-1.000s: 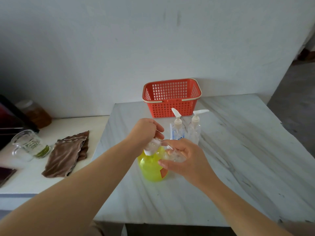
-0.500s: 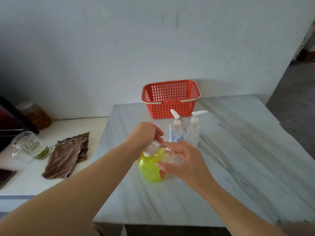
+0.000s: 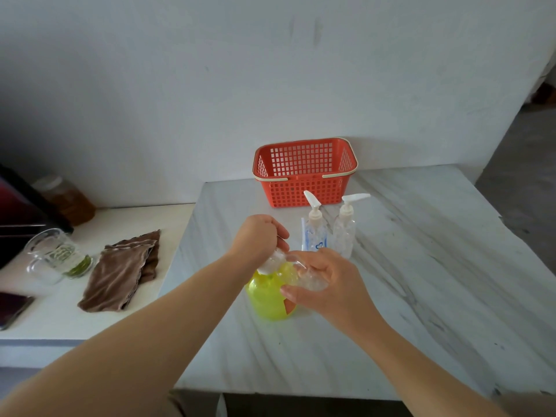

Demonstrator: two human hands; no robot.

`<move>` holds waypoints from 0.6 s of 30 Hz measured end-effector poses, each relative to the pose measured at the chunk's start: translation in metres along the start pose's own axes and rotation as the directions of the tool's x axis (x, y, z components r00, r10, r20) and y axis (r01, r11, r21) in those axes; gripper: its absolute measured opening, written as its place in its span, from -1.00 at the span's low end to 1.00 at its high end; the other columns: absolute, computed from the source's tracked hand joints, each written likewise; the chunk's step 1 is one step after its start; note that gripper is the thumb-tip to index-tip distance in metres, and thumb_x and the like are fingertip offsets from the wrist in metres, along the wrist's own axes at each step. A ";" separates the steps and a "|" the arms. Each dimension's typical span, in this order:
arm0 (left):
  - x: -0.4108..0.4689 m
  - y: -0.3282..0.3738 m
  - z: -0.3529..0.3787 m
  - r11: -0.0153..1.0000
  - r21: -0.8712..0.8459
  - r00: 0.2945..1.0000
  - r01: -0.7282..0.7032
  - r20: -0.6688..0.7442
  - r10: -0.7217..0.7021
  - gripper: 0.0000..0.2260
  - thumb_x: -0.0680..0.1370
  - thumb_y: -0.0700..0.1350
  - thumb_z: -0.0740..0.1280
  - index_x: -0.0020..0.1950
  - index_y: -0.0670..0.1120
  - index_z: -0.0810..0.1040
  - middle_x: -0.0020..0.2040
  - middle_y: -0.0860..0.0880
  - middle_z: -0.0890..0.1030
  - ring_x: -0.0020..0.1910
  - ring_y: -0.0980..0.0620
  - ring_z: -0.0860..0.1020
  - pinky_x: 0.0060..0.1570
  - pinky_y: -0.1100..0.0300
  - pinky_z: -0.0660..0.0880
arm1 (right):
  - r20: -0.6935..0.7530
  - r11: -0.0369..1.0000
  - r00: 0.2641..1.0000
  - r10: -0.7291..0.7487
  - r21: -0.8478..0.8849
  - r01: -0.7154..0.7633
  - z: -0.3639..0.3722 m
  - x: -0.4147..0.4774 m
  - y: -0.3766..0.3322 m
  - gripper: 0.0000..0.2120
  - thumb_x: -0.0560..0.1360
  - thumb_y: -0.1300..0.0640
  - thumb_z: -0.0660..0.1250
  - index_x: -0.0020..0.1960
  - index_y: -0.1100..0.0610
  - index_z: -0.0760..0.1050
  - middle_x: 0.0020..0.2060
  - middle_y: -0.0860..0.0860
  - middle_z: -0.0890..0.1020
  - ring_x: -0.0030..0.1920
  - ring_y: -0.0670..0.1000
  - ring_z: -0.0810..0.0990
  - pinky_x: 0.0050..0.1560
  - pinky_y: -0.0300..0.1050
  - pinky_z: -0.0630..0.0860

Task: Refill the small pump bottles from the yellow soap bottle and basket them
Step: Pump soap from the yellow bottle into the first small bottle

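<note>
The yellow soap bottle (image 3: 269, 299) stands upright on the marble table (image 3: 391, 281). My left hand (image 3: 258, 236) curls over its white pump head (image 3: 272, 261). My right hand (image 3: 326, 281) holds a small clear bottle (image 3: 310, 279) tilted against the pump's spout, partly hidden by my fingers. Two small pump bottles stand behind: one with a blue label (image 3: 315, 231) and a clear one (image 3: 346, 228) to its right. The red basket (image 3: 305, 173) sits at the table's back edge against the wall and looks empty.
On the lower white counter (image 3: 90, 296) to the left lie a folded brown cloth (image 3: 123, 270), a glass measuring jug (image 3: 52, 257), an amber jar (image 3: 67, 198) and a dark phone (image 3: 13, 305). The floor (image 3: 526, 176) drops off at the right.
My left hand stays on the pump head and my right hand keeps the small bottle at the spout. Only the view shifted slightly.
</note>
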State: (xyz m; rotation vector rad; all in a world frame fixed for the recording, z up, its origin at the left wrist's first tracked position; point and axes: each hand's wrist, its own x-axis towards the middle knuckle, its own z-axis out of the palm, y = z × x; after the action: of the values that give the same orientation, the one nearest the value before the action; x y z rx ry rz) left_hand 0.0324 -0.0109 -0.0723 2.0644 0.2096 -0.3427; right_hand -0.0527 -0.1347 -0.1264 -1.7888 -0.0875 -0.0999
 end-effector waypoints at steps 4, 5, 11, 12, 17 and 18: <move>-0.006 0.010 -0.007 0.998 -0.021 0.995 0.056 0.083 -0.055 -0.69 0.52 -0.36 0.04 -0.22 -0.16 0.54 -0.35 -0.08 0.60 -0.48 0.03 0.54 -0.37 0.26 0.45 | 0.007 1.000 1.000 -0.015 0.015 0.015 0.001 0.001 -0.001 -0.57 0.18 -0.09 0.53 0.04 -0.28 0.59 -0.08 -0.02 0.61 0.00 -0.11 0.59 0.06 -0.25 0.49; -0.009 0.014 -0.008 0.998 -0.011 0.991 0.065 0.118 -0.063 -0.71 0.54 -0.35 0.06 -0.17 -0.17 0.54 -0.32 -0.07 0.60 -0.52 0.07 0.54 -0.46 0.33 0.44 | 0.004 1.000 1.000 -0.025 0.010 0.025 0.000 0.002 -0.001 -0.56 0.18 -0.12 0.53 0.05 -0.27 0.59 -0.08 -0.01 0.61 0.00 -0.09 0.59 0.06 -0.23 0.50; -0.011 0.017 -0.009 0.999 0.012 0.988 0.038 0.151 -0.040 -0.73 0.56 -0.34 0.08 -0.02 -0.22 0.57 -0.22 -0.10 0.61 -0.37 0.05 0.51 -0.46 0.30 0.41 | 0.007 0.999 0.999 -0.047 -0.024 0.047 0.000 0.002 0.000 -0.55 0.17 -0.19 0.49 0.06 -0.25 0.60 -0.12 -0.01 0.60 -0.02 -0.10 0.57 0.04 -0.31 0.46; -0.010 0.014 -0.009 0.999 -0.005 0.991 0.035 0.127 -0.034 -0.73 0.55 -0.35 0.07 -0.06 -0.23 0.57 -0.23 -0.11 0.61 -0.36 0.03 0.51 -0.39 0.26 0.41 | 0.003 0.998 0.999 -0.051 -0.039 0.051 0.000 0.002 0.000 -0.55 0.17 -0.19 0.50 0.06 -0.27 0.59 -0.13 -0.01 0.59 -0.03 -0.10 0.57 0.03 -0.32 0.46; -0.001 -0.001 -0.003 0.996 -0.084 1.000 0.005 -0.006 -0.005 -0.67 0.47 -0.37 0.03 -0.29 -0.16 0.54 -0.50 -0.03 0.59 -0.42 -0.03 0.51 -0.28 0.18 0.45 | 0.003 0.998 0.999 -0.035 -0.058 0.035 -0.001 0.003 -0.003 -0.60 0.19 -0.09 0.54 -0.05 -0.42 0.55 -0.15 -0.05 0.58 -0.07 -0.15 0.56 -0.03 -0.39 0.42; 0.000 -0.002 -0.002 0.997 -0.080 1.000 0.009 -0.001 -0.009 -0.66 0.47 -0.38 0.02 -0.29 -0.16 0.54 -0.53 -0.02 0.58 -0.44 -0.01 0.51 -0.31 0.19 0.45 | 0.007 0.998 0.999 -0.033 -0.061 0.033 -0.001 0.003 -0.002 -0.60 0.18 -0.12 0.53 -0.04 -0.42 0.55 -0.14 -0.05 0.58 -0.06 -0.15 0.57 -0.01 -0.37 0.43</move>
State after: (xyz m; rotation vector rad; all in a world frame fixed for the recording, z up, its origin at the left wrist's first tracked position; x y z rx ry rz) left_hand 0.0322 -0.0079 -0.0727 1.9849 0.2294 -0.3335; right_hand -0.0495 -0.1355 -0.1235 -1.8488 -0.1190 -0.1221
